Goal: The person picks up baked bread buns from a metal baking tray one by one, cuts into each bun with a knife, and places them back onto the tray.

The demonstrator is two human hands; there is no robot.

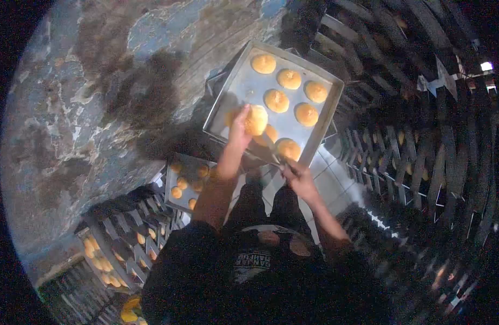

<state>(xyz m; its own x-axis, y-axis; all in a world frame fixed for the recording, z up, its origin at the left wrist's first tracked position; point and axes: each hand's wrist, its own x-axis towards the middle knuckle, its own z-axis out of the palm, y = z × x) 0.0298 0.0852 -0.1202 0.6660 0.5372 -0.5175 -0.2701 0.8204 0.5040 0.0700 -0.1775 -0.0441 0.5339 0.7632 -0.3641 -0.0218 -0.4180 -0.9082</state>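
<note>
My left hand (239, 130) is closed around a round golden bun (256, 120), held above a square metal baking tray (210, 120). Several more buns, such as this one near the middle (276, 101), sit spaced apart on the tray. At the tray's near edge my right hand (299, 180) grips a slim tool (274, 155) that looks like a thin blade or spatula. Its tip points toward the buns, and its exact kind is blurred. One bun (288, 149) lies just beyond my right fingers.
A second tray of buns (176, 205) is lower left. Slatted dark racks (422, 146) holding buns stand to the right, and another rack (136, 233) is at lower left. A worn wall with peeling paint (114, 81) rises at the left. Pale floor tiles (328, 187) show below.
</note>
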